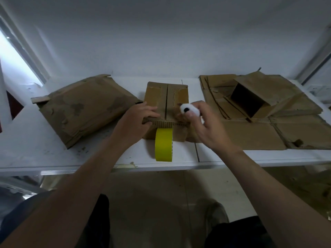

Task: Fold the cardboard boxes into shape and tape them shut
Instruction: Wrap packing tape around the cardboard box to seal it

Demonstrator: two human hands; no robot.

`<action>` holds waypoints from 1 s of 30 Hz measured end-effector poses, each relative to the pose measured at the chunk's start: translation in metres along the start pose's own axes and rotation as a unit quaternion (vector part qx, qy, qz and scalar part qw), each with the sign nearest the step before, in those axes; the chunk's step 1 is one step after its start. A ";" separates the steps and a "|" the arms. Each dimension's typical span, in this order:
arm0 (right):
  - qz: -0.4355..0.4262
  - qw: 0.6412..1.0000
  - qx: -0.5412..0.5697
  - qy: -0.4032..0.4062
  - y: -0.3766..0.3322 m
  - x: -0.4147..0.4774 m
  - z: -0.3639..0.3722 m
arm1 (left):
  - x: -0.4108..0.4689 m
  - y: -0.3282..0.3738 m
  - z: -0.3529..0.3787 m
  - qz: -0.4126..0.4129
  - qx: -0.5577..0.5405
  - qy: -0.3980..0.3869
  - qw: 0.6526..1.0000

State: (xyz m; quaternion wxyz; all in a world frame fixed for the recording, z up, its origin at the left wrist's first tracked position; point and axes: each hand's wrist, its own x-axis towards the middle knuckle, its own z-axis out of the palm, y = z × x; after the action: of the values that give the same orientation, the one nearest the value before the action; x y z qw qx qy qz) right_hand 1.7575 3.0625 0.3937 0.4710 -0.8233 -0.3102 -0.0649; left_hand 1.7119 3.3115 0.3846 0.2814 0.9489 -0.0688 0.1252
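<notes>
Cardboard box (155, 97) judged light, flaps flimsy; left grip (136, 120) presses flap flat, right grip (206, 129) pinches white object (190, 109); hold beside seam.

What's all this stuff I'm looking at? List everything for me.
folded box: one, brown, table centre, top flaps closed
tape roll: one, yellow, on edge in front of the folded box
white object: one, white with a black spot, over the box top
flattened stack: one, brown, table left
cardboard pile: one, brown, table right
open box: one, brown, on that pile
table: one, white
left hand: presses the box top
right hand: grips the white object
</notes>
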 end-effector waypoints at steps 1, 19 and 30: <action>-0.019 0.999 0.004 -0.037 -0.002 0.004 0.007 | 0.000 -0.001 0.000 -0.008 0.007 0.012 1.000; -0.047 0.991 -0.065 -0.109 0.022 0.021 0.037 | -0.031 0.046 0.036 -0.331 -0.409 -0.034 0.850; -0.052 0.988 -0.109 -0.100 0.026 0.026 0.035 | -0.033 0.052 0.020 -0.413 -0.468 -0.198 0.756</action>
State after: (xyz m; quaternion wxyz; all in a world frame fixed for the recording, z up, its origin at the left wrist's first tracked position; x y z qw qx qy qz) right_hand 1.7868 3.0931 0.3659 0.3412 -0.8547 -0.3892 -0.0398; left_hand 1.6731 3.2591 0.3865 0.6944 0.6392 0.2251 -0.2417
